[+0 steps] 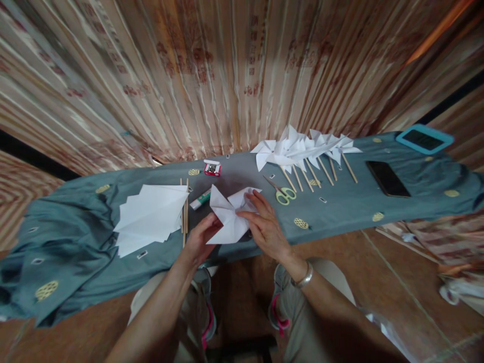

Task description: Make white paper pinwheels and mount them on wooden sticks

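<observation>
A folded white paper pinwheel (pixel 229 222) is held up between my two hands near the front of the cloth-covered table. My left hand (pixel 202 237) grips it from the left, its fingertips partly hidden behind the paper. With the fingers of my right hand (pixel 264 224) I press at the pinwheel's centre and its upper right blade. Just behind the pinwheel lies a green and white glue stick (pixel 200 199). Green-handled scissors (pixel 284 195) rest to the right of it. A small red box (pixel 212 168), open, shows little metallic pieces inside.
A stack of white paper sheets (pixel 151 217) lies on the left, beside several wooden sticks (pixel 185 214). Several finished pinwheels (pixel 291 148) on sticks overlap at the back right. A phone (pixel 387 178) and a blue-framed tablet (pixel 425 138) lie at the right end. A curtain (pixel 227 75) hangs behind.
</observation>
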Available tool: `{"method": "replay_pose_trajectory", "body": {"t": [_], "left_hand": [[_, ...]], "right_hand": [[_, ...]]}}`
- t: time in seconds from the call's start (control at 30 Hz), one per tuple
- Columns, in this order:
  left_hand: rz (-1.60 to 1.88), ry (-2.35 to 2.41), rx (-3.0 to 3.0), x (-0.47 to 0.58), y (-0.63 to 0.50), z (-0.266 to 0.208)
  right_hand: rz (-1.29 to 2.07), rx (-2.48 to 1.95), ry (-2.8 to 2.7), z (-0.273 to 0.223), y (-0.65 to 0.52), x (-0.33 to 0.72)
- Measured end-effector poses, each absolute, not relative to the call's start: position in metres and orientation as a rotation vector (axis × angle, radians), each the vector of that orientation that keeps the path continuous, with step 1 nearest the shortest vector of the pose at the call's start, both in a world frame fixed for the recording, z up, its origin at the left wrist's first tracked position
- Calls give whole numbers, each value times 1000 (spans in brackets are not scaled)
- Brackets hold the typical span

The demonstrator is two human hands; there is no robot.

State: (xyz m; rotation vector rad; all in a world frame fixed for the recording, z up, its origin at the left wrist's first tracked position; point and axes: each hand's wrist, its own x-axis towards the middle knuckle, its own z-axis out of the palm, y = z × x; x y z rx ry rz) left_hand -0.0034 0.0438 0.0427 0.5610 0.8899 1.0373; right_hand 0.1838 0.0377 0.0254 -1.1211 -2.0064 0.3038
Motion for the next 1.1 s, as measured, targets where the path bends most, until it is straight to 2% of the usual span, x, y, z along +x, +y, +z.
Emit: {"method": "replay_pose_trajectory", "body": {"t": [0.47, 1.1], "left_hand": [[932, 1086, 668, -3, 50, 43], [1049, 1042, 647, 8, 44, 36]], "right_hand": [[285, -1132, -2131, 29, 32, 178], [469, -1081, -1992, 29, 30, 172]]}}
